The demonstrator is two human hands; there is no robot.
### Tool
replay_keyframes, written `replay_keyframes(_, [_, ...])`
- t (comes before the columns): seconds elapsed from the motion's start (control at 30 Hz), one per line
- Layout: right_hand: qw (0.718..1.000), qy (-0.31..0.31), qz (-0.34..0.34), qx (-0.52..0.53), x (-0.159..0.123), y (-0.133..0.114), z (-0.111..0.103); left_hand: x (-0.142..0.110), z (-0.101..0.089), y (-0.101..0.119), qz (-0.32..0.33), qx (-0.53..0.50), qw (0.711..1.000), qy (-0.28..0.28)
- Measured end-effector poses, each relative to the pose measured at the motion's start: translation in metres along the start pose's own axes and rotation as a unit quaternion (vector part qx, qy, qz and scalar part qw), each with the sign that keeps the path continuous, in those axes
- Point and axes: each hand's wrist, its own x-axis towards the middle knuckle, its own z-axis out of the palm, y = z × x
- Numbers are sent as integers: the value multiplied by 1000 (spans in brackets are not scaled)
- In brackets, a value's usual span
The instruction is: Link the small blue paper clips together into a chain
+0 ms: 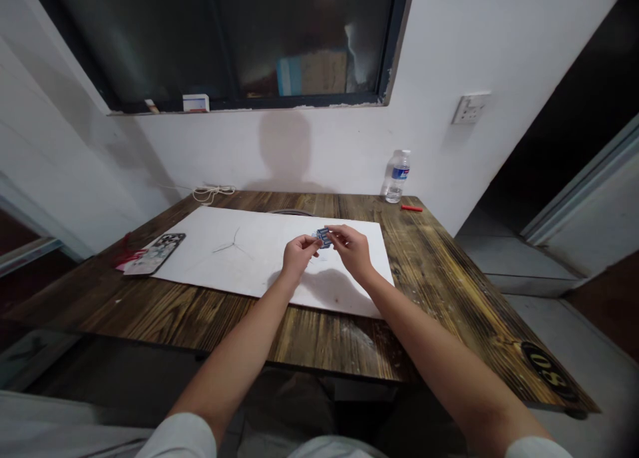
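Head view gives me a white board (200, 231) lying on a dark wood-grained table (429, 265), and I place everything by that board. Above its right half, I have a small blue and grey ribbed piece (323, 237) held up between both hands: the left hand (298, 253) pinches its left side with thumb and fingers, and the right hand (352, 246) grips its right side the same way. I can't read any marking on it. Well to the right of the board and nearer me, at the table corner, a round black plate (548, 370) carries the digits 8 and 0 in yellow, though I cannot tell which comes first. Just beyond the board's far right corner stands a clear, capped bottle (398, 177) with a blue and red label, its lettering too small for me; I can't make out how full it is. A red stick-like item (412, 208) lies right of that corner. Above and beyond the board's far left part, a small white carton (196, 103) sits on the window ledge, its print unreadable and its contents hidden from me.
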Motion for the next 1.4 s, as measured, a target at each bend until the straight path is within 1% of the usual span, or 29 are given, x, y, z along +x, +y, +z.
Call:
replay_keyframes(0.2, [998, 19, -4, -58, -2, 6, -1, -2, 2, 2, 8, -7, 1000, 8])
replay_keyframes(0.33, [997, 24, 3, -68, -3, 7, -1, -2, 2, 3, 11, -10, 1000, 7])
replay_keyframes(0.7, [998, 55, 40, 1, -8, 5, 5, -1, 1, 2, 12, -13, 1000, 15])
replay_keyframes(0.8, [996, 53, 64, 24, -8, 7, 6, -2, 1, 2, 14, -10, 1000, 12])
replay_keyframes(0.9, [995, 48, 81, 20, -8, 8, 7, -2, 1, 2, 13, -7, 1000, 11])
replay_keyframes(1.03, [998, 34, 58, 8, -7, 4, 5, 0, 0, 1, 18, -12, 1000, 14])
replay_keyframes(1.2, [999, 22, 25, 26, -6, -3, 3, 1, 1, 2, 20, -29, 999, 20])
replay_keyframes(1.3, [999, 23, 23, 44, -5, -3, 3, -1, 1, 3, 19, -32, 999, 21])
replay_keyframes(1.4, [997, 20, 40, 60, -4, -2, 2, -1, 1, 4, 21, -28, 999, 24])
